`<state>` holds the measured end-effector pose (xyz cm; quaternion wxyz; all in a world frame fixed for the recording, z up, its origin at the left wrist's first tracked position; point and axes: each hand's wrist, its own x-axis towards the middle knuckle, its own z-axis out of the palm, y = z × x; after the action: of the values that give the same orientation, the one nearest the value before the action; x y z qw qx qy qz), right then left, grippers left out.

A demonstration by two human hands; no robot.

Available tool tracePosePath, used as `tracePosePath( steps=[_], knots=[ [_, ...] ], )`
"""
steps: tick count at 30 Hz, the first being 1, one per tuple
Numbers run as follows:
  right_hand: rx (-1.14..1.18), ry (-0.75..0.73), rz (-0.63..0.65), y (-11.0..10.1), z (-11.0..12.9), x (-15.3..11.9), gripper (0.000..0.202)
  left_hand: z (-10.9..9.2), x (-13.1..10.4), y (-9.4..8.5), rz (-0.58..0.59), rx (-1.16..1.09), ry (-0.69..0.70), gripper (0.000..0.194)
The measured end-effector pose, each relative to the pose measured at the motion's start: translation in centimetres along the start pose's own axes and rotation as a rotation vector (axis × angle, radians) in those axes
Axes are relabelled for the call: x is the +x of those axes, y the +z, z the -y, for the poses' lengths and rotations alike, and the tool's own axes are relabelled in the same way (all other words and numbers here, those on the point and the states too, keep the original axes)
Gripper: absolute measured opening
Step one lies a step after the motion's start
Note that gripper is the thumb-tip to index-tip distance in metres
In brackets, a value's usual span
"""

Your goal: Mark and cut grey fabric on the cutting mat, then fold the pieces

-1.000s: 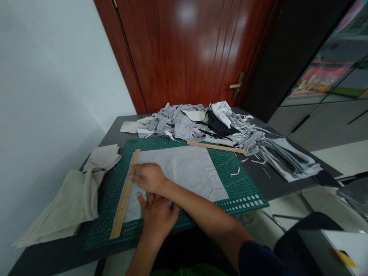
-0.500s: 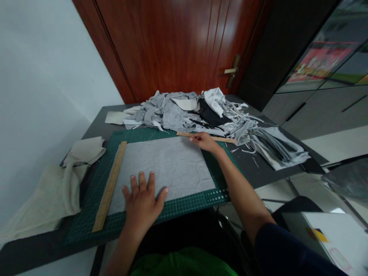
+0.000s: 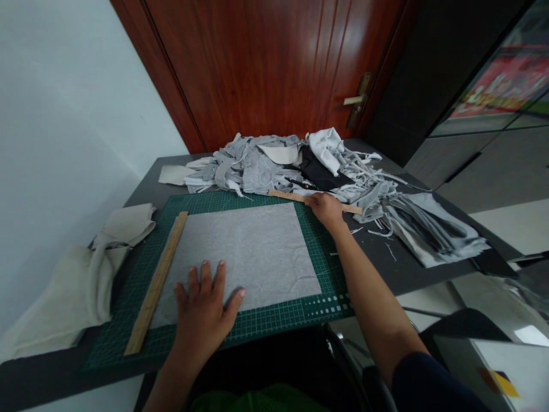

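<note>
A flat grey cloth (image 3: 257, 246) lies on the green cutting mat (image 3: 334, 286). My left hand (image 3: 203, 312) rests on the cloth's near left part, fingers spread and holding nothing. Along the cloth's left edge lies a wide wooden ruler (image 3: 156, 283). My right hand (image 3: 326, 210) is closed at a thinner wooden ruler (image 3: 285, 195) at the mat's far edge, with fingertips over its middle. The ruler sticks out on both sides of the hand.
Behind the mat is a heap of grey cloth scraps (image 3: 261, 166) with a black cloth (image 3: 321, 171). Folded grey strips (image 3: 429, 226) lie at the right, cream cloth (image 3: 77, 286) at the left. A door (image 3: 257, 68) stands behind the table.
My right hand has moved right, off the cloth's far right corner and onto the thin ruler. My left hand stays spread on the cloth. The view has shifted slightly.
</note>
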<state>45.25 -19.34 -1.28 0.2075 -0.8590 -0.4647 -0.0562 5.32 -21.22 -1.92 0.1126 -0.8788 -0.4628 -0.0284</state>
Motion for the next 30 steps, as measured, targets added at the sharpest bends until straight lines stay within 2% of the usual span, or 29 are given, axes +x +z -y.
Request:
tracePosePath(
  steps=[11, 18, 22, 25, 28, 30],
  knots=[
    [-0.083, 0.204, -0.140, 1.0, 0.1, 0.8, 0.032, 0.1, -0.2, 0.3, -0.021, -0.049, -0.011, 0.072],
    [-0.106, 0.147, -0.229, 0.8, -0.1, 0.7, 0.030, 0.0, -0.2, 0.2, -0.024, -0.056, -0.018, 0.072],
    [-0.103, 0.137, -0.206, 0.6, -0.2, 0.6, 0.029, -0.1, -0.3, 0.1, -0.016, -0.058, -0.017, 0.070],
    [-0.080, 0.130, -0.192, 0.3, -0.1, 0.6, 0.037, 0.0, -0.3, 0.1, -0.024, -0.066, -0.017, 0.071],
    [0.003, 0.134, -0.242, -0.2, 0.3, 0.5, 0.043, -0.1, -0.5, 0.1, -0.032, -0.102, -0.025, 0.071],
    [0.149, 0.097, -0.279, -0.2, 0.8, 0.4, 0.041, -0.2, -0.8, -0.1, -0.031, -0.138, -0.035, 0.072]
  ],
)
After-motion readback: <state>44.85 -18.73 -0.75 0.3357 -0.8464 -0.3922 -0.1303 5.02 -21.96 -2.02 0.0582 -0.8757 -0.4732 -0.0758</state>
